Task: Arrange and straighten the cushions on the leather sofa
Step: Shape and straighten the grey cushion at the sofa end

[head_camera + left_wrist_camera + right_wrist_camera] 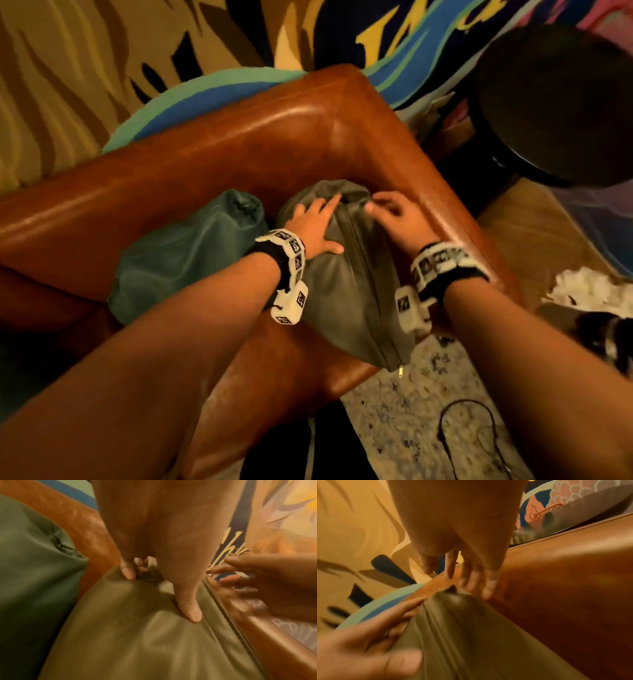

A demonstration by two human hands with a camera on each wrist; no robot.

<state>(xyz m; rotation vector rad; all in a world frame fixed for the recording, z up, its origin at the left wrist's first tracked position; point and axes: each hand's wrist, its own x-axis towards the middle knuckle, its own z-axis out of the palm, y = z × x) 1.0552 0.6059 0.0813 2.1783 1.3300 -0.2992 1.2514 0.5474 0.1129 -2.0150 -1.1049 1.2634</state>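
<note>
Both hands on the olive-green cushion in the corner of the brown leather sofa.

The left hand (313, 229) lies flat with fingers spread on the olive-green cushion (346, 287), thumb (190, 609) pressing into its face. Just right of it, the right hand (397, 219) reaches over the cushion's top corner with fingers (488, 586) loosely extended, gripping nothing. Left of the left wrist, a teal cushion (185, 257) leans against the sofa (274, 137) back, touching the olive one.
</note>
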